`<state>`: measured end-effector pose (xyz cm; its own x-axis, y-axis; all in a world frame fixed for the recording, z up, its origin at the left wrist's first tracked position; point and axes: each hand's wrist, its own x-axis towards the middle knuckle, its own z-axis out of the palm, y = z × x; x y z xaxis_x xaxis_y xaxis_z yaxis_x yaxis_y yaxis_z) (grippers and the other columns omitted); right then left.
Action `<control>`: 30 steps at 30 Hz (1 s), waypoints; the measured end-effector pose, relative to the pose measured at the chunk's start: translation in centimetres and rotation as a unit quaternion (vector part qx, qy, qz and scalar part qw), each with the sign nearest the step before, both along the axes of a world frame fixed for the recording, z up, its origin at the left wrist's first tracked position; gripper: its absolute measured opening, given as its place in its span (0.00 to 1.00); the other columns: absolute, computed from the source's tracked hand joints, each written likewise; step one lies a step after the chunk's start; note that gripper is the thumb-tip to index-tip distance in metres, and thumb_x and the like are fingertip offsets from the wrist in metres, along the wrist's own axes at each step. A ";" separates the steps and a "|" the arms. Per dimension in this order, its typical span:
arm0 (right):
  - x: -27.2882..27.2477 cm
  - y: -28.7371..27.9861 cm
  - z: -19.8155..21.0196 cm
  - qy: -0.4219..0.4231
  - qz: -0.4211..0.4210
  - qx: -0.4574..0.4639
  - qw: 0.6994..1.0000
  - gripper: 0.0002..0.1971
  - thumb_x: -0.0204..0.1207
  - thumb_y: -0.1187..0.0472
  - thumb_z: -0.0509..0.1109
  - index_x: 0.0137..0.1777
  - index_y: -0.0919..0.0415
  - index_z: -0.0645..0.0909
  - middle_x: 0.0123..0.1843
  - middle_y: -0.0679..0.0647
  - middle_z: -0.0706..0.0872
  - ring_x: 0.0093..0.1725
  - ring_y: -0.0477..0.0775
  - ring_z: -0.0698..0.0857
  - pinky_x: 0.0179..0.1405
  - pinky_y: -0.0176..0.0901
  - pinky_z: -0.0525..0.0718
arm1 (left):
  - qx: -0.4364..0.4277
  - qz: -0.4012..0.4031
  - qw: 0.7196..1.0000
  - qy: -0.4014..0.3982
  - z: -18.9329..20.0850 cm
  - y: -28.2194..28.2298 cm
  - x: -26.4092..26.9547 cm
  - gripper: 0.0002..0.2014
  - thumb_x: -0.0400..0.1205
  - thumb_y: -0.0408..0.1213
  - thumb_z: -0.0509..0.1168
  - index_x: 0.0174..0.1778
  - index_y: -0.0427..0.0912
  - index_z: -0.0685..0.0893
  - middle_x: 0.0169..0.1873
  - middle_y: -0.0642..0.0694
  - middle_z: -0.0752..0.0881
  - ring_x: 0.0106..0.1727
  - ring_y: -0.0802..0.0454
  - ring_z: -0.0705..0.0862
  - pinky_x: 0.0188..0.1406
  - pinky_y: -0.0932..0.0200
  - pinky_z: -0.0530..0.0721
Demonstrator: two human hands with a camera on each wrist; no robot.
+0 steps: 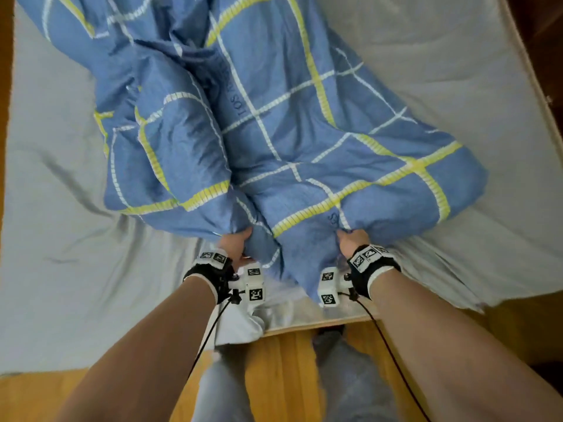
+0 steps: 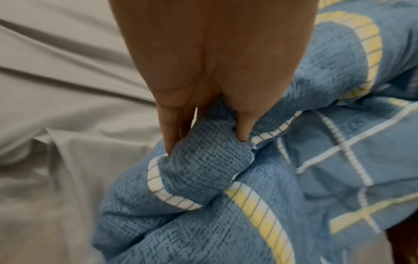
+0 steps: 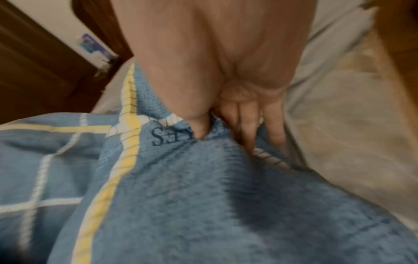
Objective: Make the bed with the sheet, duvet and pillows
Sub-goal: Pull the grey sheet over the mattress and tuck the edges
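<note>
- Head view: the duvet (image 1: 274, 132), blue with a yellow and white grid, lies bunched and twisted lengthwise down the middle of the bed, on the grey sheet (image 1: 54, 178). The left hand (image 1: 236, 243) and right hand (image 1: 353, 239) each grip its near edge, close together at the foot of the bed. No pillows are in sight.
- Left wrist view: thumb (image 2: 243, 123) and fingers (image 2: 168, 128) pinch a thick fold of duvet between them; sheet lies creased to the left.
- Right wrist view: blurred, but the thumb (image 3: 199, 126) presses into the cloth and the fingers (image 3: 251, 132) curl under the edge, pinching it.
- Risk: the hands sit near each other, not at the corners, so a pull or shake would likely drag the duvet as a rope and leave it twisted.
- Risk: the sheet is loose and wrinkled at the foot; dragging the duvet across could rumple it further or pull it off the mattress.
</note>
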<state>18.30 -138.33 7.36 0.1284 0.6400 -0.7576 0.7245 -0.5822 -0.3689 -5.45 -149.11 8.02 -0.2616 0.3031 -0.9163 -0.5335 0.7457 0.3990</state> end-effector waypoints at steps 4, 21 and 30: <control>-1.9 10.8 11.1 0.091 -0.009 0.202 0.975 0.18 0.85 0.55 0.63 0.61 0.72 0.80 0.63 0.71 0.84 0.65 0.69 0.81 0.61 0.49 0.74 | 0.078 0.032 0.996 0.004 6.7 8.2 2.5 0.23 0.84 0.44 0.65 0.73 0.37 0.74 0.64 0.37 0.82 0.53 0.38 0.84 0.41 0.42 0.87; 10.8 18.2 4.2 0.119 0.046 0.095 0.987 0.47 0.69 0.55 0.79 0.85 0.59 0.58 0.83 0.59 0.65 0.80 0.61 0.70 0.80 0.53 0.68 | 0.119 -0.261 0.956 0.061 9.4 20.6 14.8 0.40 0.85 0.34 0.63 0.84 0.56 0.44 0.72 0.58 0.66 0.69 0.49 0.73 0.59 0.45 0.76; 14.7 8.4 3.6 -0.002 0.053 -0.011 0.999 0.20 0.83 0.61 0.62 0.72 0.69 0.76 0.74 0.68 0.78 0.72 0.65 0.78 0.69 0.50 0.74 | 0.032 -0.325 0.911 0.250 5.0 13.7 14.5 0.23 0.78 0.34 0.68 0.68 0.35 0.75 0.58 0.37 0.83 0.53 0.41 0.84 0.58 0.44 0.84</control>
